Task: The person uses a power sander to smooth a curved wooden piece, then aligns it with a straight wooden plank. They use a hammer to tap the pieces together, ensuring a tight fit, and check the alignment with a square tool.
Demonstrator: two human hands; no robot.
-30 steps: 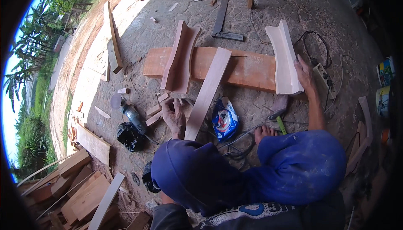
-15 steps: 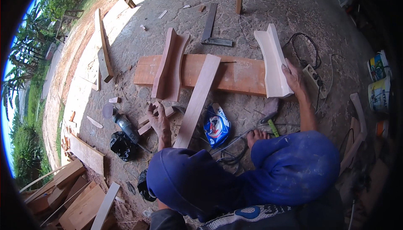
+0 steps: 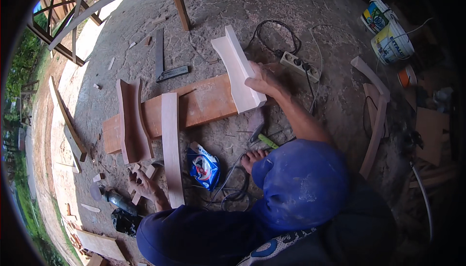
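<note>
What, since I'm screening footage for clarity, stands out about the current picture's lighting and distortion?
Head view: glare whitens the sunlit ground at left, while the concrete floor lies in shade; head view: a black fisheye border swallows the corners, and the far right is dim; head view: left hand and right hand are readable.

Between the pale trough in your right hand and the thin board, you had a bare stretch of plank to pass over. That board crossed the plank and blocked your left hand rightward, with the blue packet just past it. The grinder and wood blocks crowded your left hand. Beyond your right hand, the power strip and its cord stood in the way.
</note>
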